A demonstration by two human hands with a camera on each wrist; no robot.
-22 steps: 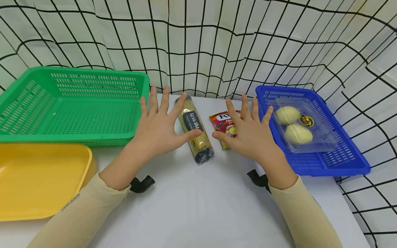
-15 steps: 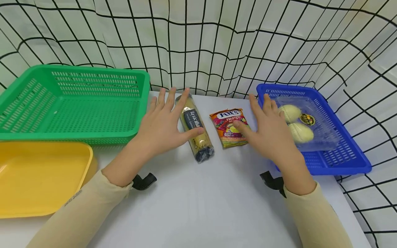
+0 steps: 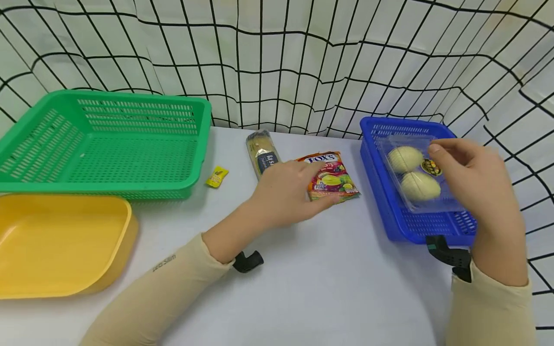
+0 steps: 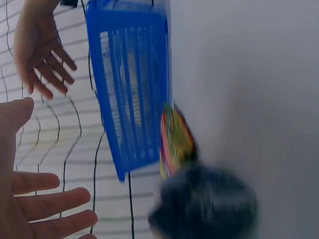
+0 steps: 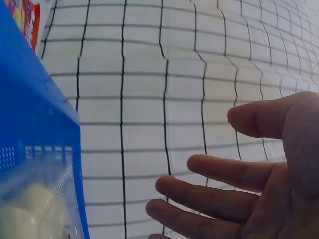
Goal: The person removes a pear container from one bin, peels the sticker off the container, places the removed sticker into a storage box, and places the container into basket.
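- From where the person is, the sweet bag lies on the bench at one o'clock. The left grip is over it, fingers spread, pinching nothing.
- I think the bag is light, soft and a bit slippery. The crinkly bottom edge looks good to hold.
- The right grip is at two o'clock, above the blue basket, fingers apart and holding nothing.
- A clear box with two pale lumps lies in that basket. It looks thin, so a hard squeeze might crack it. Take its sides.
- The long pack, at twelve o'clock, is partly hidden by the left grip and might get in the way.
- A tiny yellow sweet is at eleven, the green basket near ten, the yellow tub between nine and ten.
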